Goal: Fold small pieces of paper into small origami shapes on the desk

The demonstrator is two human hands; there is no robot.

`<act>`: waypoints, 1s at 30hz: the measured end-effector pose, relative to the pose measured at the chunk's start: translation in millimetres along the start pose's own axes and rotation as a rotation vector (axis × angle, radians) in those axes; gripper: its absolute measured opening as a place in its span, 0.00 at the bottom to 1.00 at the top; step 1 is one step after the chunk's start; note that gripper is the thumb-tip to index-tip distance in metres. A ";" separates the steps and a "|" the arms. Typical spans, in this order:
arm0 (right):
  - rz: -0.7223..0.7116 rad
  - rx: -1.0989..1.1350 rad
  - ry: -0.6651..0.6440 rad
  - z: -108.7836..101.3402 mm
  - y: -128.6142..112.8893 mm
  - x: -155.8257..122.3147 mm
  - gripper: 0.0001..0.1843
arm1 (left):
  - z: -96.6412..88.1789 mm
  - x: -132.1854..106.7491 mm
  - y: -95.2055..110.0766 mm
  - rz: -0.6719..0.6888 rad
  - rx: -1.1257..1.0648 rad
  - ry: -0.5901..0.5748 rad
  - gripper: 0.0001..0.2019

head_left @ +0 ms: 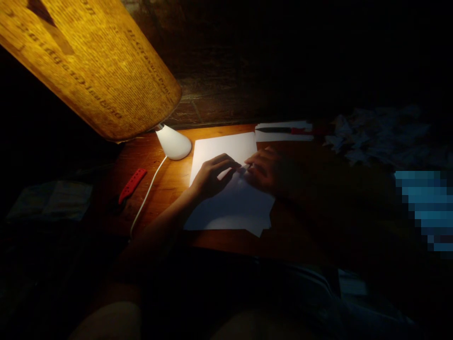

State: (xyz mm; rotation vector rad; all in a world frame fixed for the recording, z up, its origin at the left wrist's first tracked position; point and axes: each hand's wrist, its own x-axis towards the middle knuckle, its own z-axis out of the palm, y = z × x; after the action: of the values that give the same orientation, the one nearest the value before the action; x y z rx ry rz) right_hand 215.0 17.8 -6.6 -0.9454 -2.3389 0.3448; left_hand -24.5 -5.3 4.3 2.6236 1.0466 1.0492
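And here's the left hand (212, 178) meeting the right hand (264, 171) over a white sheet (226, 145), fingers pinching a small piece of paper (245, 167) between them! The lamp (116, 71) glows yellow at upper left, its white base on the wooden bench (155, 165), cord (150, 191) trailing nearer. Left of that, a red tool (133, 185). At the back, a knife (276, 130) across white paper strips (279, 137), and a dim, pale heap (382, 134) off right.

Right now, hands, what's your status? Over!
Left hand, right hand: fingers together at small white piece. White paper beneath. Lamp left, apart from hands.
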 end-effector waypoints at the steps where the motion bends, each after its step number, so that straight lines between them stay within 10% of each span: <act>1: 0.001 -0.005 0.012 -0.6 -1.2 0.0 0.14 | -0.4 0.4 0.6 0.005 -0.008 0.024 0.07; 11: -0.061 -0.046 -0.047 3.3 -2.9 -0.9 0.15 | -3.7 0.4 -0.7 0.032 -0.085 -0.160 0.17; 23: 0.013 0.399 0.064 6.1 2.9 1.1 0.13 | -2.7 -0.8 -1.6 0.076 0.009 0.051 0.07; 30: -0.119 0.096 0.065 -3.4 -10.6 -5.6 0.17 | -0.3 -5.4 -2.6 0.143 0.219 0.058 0.05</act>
State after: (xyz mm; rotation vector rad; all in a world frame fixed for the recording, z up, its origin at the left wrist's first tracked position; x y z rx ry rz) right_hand 214.5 6.4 -1.7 -0.7574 -2.2857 0.3686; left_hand -28.9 -6.9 0.5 2.8958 1.0549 1.1037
